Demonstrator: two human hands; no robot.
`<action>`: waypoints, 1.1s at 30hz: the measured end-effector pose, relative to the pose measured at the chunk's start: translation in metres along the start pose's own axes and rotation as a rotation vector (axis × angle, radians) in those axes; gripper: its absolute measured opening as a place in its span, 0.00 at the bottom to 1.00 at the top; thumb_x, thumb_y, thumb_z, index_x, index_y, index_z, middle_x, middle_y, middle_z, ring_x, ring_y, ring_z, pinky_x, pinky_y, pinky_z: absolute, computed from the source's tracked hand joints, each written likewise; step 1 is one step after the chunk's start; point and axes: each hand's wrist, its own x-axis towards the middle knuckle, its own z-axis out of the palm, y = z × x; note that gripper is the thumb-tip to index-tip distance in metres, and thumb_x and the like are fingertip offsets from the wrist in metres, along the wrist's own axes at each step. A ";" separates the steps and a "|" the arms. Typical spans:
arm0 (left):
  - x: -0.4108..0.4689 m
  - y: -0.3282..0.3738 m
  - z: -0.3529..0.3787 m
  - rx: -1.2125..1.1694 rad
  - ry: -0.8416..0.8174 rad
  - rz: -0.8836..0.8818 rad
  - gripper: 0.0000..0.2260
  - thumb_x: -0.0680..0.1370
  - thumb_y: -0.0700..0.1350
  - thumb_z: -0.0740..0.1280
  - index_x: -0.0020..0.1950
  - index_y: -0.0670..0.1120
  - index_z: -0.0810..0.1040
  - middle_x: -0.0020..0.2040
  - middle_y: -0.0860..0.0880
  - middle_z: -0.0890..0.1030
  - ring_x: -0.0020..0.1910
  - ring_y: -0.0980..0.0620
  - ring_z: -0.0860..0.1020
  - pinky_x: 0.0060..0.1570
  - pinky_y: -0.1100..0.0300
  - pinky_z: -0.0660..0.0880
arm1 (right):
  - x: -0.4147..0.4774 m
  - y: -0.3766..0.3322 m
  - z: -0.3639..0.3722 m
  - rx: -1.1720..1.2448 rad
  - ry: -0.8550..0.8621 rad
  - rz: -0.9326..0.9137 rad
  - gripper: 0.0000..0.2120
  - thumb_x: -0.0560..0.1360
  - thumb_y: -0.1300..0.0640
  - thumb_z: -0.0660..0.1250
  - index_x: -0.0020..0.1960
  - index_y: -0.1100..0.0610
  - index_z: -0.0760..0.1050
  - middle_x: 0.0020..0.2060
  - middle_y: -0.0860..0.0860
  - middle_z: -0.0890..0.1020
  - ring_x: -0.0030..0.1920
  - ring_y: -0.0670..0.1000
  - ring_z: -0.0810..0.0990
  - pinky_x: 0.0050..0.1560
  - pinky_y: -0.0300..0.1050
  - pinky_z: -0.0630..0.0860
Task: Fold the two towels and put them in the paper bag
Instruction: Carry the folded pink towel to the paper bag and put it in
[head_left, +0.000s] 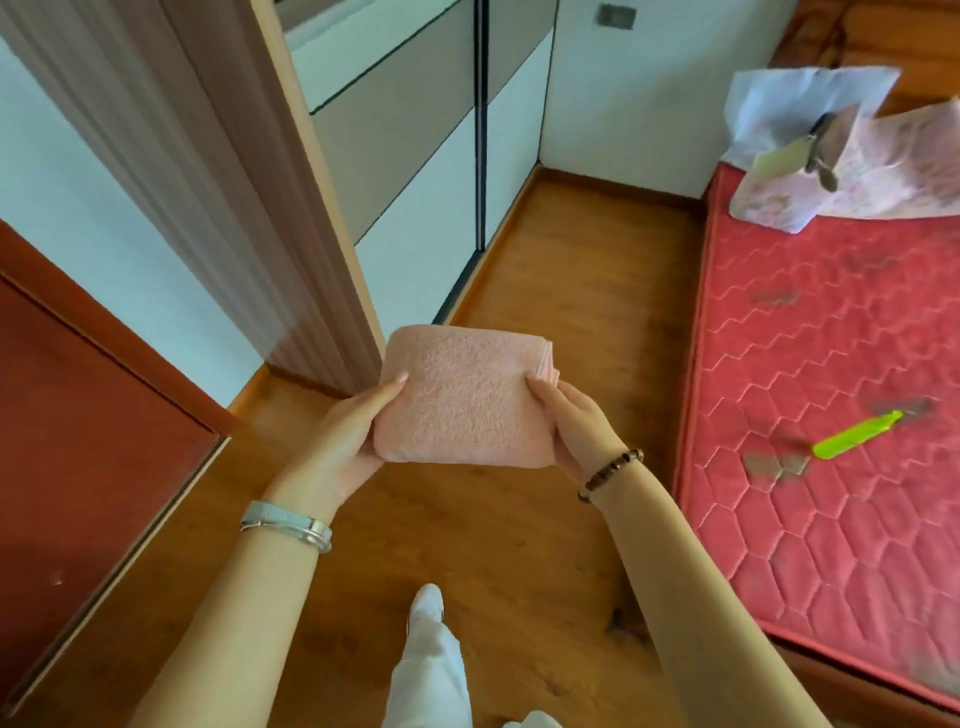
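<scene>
- Wooden floor (571, 270) runs between a pale wardrobe and a red quilted mattress (831, 338) on the right.
- Print on the paper bag (883, 166), lying at the mattress's far end, is too blurred to read.
- Folded pink towel (462, 400) is held flat in the air over the floor, well apart from the bag. Its long axis runs left to right, with layered edges showing at its far right corner.
- Left hand (343, 441) grips the towel's left end, thumb on top and fingers beneath.
- Right hand (576, 421) grips the right end the same way.
- Both forearms reach forward, a silver bangle (285, 525) on the left wrist and a beaded bracelet (610, 474) on the right.
</scene>
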 end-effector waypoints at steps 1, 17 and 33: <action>0.009 0.008 0.003 0.019 -0.011 -0.015 0.09 0.79 0.48 0.68 0.57 0.47 0.80 0.60 0.44 0.80 0.60 0.45 0.79 0.58 0.49 0.78 | 0.003 -0.003 0.000 0.023 0.018 -0.004 0.16 0.79 0.47 0.64 0.61 0.57 0.74 0.60 0.57 0.80 0.61 0.58 0.79 0.63 0.61 0.75; 0.160 0.097 0.059 0.412 -0.420 -0.120 0.15 0.78 0.52 0.69 0.62 0.48 0.79 0.61 0.45 0.80 0.61 0.46 0.79 0.47 0.55 0.81 | 0.059 -0.040 -0.012 0.339 0.368 -0.143 0.19 0.80 0.50 0.62 0.66 0.61 0.74 0.60 0.56 0.81 0.61 0.55 0.81 0.56 0.51 0.80; 0.282 0.103 0.159 0.494 -0.527 -0.155 0.16 0.79 0.53 0.67 0.64 0.49 0.80 0.58 0.49 0.84 0.60 0.49 0.81 0.58 0.51 0.79 | 0.146 -0.091 -0.105 0.347 0.503 -0.125 0.19 0.80 0.50 0.64 0.63 0.62 0.75 0.61 0.59 0.81 0.61 0.59 0.80 0.62 0.57 0.77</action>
